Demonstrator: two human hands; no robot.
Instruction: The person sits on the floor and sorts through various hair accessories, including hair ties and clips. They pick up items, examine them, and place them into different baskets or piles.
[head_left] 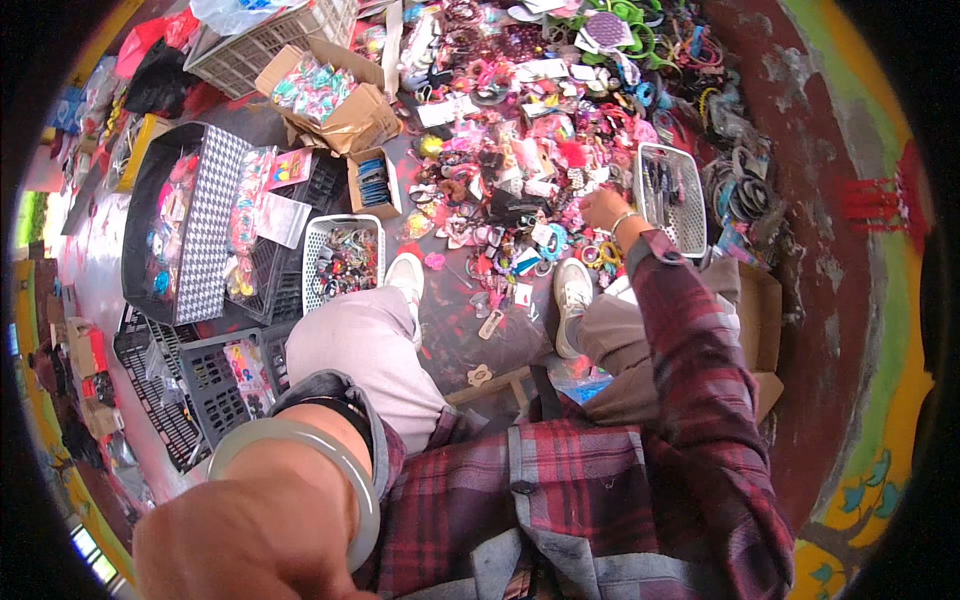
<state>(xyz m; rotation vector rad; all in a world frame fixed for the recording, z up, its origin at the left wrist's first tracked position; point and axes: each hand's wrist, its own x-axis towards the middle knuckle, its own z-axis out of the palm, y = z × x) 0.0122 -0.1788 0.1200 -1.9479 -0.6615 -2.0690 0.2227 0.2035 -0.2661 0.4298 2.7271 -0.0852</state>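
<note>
Closest to the lens, the left hand (235,545) fills the lower left corner, blurred and seen from the back, with a pale jade-coloured bangle (330,450) round the wrist; whether its fingers are curled or spread cannot be told, and nothing shows in it. Beyond it lie the person's plaid shirt and two knees in light trousers, with white shoes planted on the dark, paint-flecked floor (450,320).

Far out on a plaid sleeve, the right hand (603,209) reaches down into the heap of hair accessories (520,160) spread over the floor, its fingers bent and narrow among pink and blue clips; what exactly it pinches is too small to tell. A thin bracelet circles that wrist. Just right of the hand stands a white mesh basket (690,215) holding dark items. Left of the feet sits another white basket (318,262) with mixed trinkets, and farther back an open cardboard box (365,120) of pastel pieces.
</note>
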